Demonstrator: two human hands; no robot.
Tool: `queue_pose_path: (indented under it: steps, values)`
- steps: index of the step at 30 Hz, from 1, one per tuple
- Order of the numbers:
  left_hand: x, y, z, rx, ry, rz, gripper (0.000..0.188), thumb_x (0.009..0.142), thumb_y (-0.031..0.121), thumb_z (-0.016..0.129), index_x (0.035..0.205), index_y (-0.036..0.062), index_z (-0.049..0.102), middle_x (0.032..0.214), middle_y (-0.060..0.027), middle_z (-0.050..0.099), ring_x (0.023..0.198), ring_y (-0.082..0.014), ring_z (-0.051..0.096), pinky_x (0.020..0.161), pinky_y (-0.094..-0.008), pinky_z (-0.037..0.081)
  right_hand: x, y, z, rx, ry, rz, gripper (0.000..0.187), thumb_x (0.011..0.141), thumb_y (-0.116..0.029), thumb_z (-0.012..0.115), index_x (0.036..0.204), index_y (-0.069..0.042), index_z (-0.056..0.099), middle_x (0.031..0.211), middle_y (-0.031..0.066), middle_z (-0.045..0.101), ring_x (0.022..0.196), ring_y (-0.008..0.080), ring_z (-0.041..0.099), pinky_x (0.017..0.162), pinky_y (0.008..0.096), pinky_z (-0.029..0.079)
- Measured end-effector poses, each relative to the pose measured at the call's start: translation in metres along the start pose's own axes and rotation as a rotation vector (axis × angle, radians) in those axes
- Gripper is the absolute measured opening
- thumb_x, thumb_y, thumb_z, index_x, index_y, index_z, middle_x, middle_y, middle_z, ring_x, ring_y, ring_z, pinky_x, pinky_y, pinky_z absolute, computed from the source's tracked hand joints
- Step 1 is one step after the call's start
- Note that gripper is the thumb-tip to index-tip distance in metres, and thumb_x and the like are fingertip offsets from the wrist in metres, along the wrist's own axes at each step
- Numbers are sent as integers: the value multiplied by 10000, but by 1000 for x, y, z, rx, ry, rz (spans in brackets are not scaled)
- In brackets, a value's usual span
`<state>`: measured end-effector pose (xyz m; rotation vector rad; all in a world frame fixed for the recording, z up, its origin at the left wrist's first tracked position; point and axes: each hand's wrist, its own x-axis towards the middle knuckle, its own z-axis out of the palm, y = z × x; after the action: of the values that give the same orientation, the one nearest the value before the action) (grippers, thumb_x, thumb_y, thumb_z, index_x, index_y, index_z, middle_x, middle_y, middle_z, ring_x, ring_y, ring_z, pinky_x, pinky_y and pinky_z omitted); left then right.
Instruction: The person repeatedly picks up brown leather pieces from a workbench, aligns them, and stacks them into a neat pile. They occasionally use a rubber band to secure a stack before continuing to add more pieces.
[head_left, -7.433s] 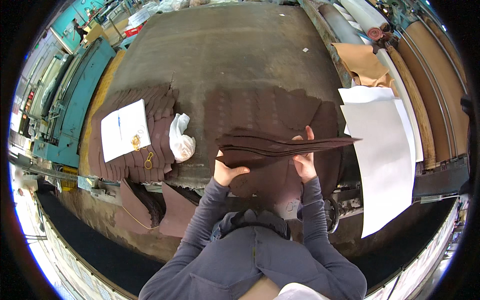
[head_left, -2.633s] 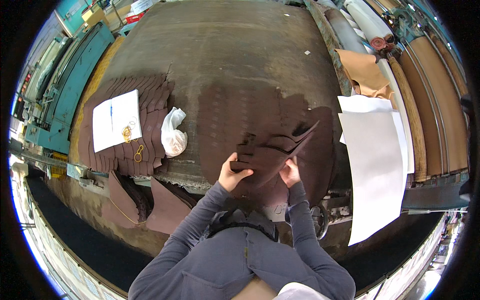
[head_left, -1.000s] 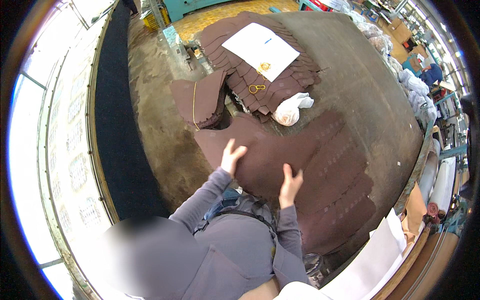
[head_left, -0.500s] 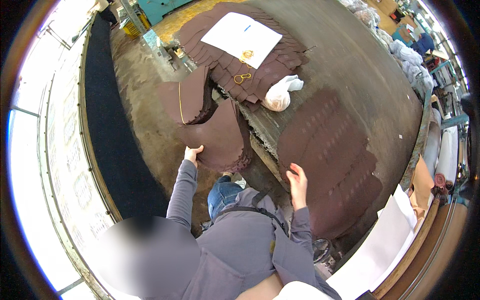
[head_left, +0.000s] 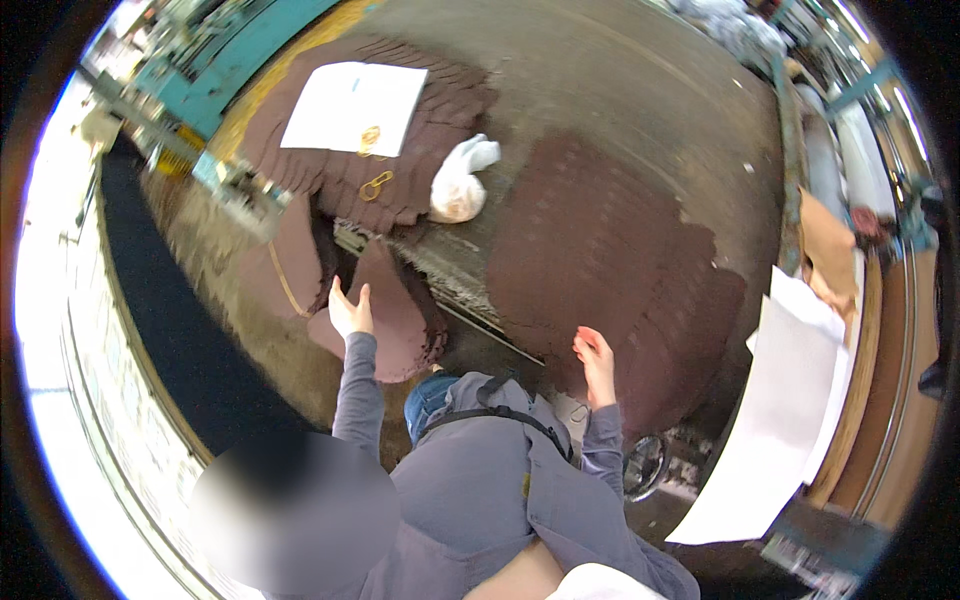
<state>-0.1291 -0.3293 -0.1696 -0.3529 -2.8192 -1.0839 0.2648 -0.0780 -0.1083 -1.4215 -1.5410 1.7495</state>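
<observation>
My left hand [head_left: 350,308] is over a thick stack of brown curved sheet pieces [head_left: 398,335], thumb and fingers apart. Whether its fingertips touch the stack I cannot tell. Next to that stack, on the left, is another brown stack [head_left: 290,255] with a thin yellow band [head_left: 284,274] round it. My right hand [head_left: 594,362] hovers at the near edge of a wide spread of overlapping brown pieces [head_left: 610,260]. Its fingers are loosely bent, the thumb apart, and nothing shows in them.
Farther off, a fanned brown pile [head_left: 455,95] carries white paper [head_left: 350,105], yellow bands [head_left: 376,186] and a white plastic bag [head_left: 462,180] at its edge. A dark strip [head_left: 180,300] runs along the left. White sheets [head_left: 770,410] and rolls stand at right.
My view has swung to the right. My left hand has loosened from the stack's edge and moved up over it. My right hand's fingers have curled a little more.
</observation>
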Motion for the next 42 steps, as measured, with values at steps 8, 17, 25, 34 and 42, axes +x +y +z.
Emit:
queue_pose_path:
  steps: [8, 17, 25, 34, 42]
  values:
    - [40, 103, 46, 308, -363, 205, 701, 692, 200, 716, 1311, 171, 389, 1148, -172, 524, 1038, -373, 534, 893, -436, 441, 9, 28, -24, -392, 511, -158, 403, 833, -221, 657, 1176, -33, 557, 1194, 136, 551, 1078, 245, 536, 908, 347, 434]
    - [-79, 225, 98, -322, -1017, 233, 504, 798, 156, 693, 1235, 10, 488, 1165, -139, 553, 1044, -231, 550, 881, -360, 449, 50, 33, -42, 710, 675, 26, 561, 852, -73, 617, 1353, 27, 386, 1366, 167, 424, 1270, 247, 402, 1062, 326, 303]
    - [-151, 286, 239, -139, -721, -217, 600, 693, 139, 731, 1191, -62, 464, 1169, -233, 441, 1097, -378, 450, 957, -416, 376, 137, -8, -76, 670, 507, 129, 615, 890, -126, 572, 1412, 17, 280, 1451, 174, 303, 1351, 251, 297, 1113, 345, 220]
    - [-93, 311, 331, -240, -581, -61, 450, 777, 75, 655, 1183, -45, 504, 1189, -181, 433, 1122, -325, 424, 978, -373, 347, 253, -40, -103, 415, 570, -31, 641, 867, -180, 621, 1410, -22, 317, 1463, 130, 304, 1356, 274, 280, 1107, 394, 247]
    - [-59, 341, 371, -405, -691, -173, 396, 782, 112, 677, 1142, 3, 552, 1177, -136, 514, 1068, -274, 519, 923, -356, 418, 322, -62, -148, 297, 449, 235, 682, 788, -332, 694, 1289, 64, 456, 1315, 189, 474, 1249, 295, 416, 1027, 391, 319]
